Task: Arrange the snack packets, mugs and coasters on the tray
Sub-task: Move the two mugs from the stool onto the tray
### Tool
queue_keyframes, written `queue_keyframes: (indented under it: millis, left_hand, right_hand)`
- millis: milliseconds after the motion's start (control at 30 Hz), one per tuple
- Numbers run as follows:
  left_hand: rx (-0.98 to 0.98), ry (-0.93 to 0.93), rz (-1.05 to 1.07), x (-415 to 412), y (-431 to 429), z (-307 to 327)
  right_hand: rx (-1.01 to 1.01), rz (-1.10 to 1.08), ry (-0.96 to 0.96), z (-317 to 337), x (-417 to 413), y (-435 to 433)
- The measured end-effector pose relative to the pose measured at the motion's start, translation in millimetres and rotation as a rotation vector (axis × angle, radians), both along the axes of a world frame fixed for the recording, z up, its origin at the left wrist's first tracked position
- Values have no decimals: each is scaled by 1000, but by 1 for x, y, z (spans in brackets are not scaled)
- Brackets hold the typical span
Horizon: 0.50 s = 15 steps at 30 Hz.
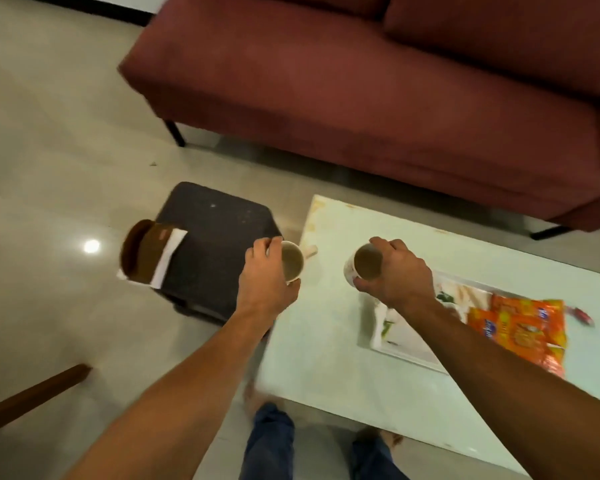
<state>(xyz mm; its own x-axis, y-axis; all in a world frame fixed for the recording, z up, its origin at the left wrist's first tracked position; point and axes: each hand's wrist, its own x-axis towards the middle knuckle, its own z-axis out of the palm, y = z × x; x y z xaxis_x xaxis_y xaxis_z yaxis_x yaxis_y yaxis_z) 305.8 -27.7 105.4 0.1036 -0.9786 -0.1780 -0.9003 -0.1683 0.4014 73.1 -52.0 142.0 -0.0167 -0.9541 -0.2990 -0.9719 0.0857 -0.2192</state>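
Note:
My left hand (265,275) grips a white mug (293,261) by its rim, held over the gap between the dark stool and the white table. My right hand (392,271) grips a second white mug (359,265) from the side, above the table's left part. A white tray (409,337) with a leafy print lies on the table, partly under my right forearm. Orange snack packets (520,327) rest on the tray's right side. Brown round coasters (137,249) with a white strip sit on the stool's left edge.
A dark square stool (219,237) stands left of the white low table (326,341). A maroon sofa (361,81) fills the far side. A small red item (582,317) lies at the table's right. A wooden bar (35,396) crosses the lower left. My legs show below.

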Motion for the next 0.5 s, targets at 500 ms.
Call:
queue_keyframes:
  millis: [500]
  left_hand:
    - [7, 131, -451, -283, 60, -61]
  right_hand:
    - [1, -244, 16, -70, -263, 25]
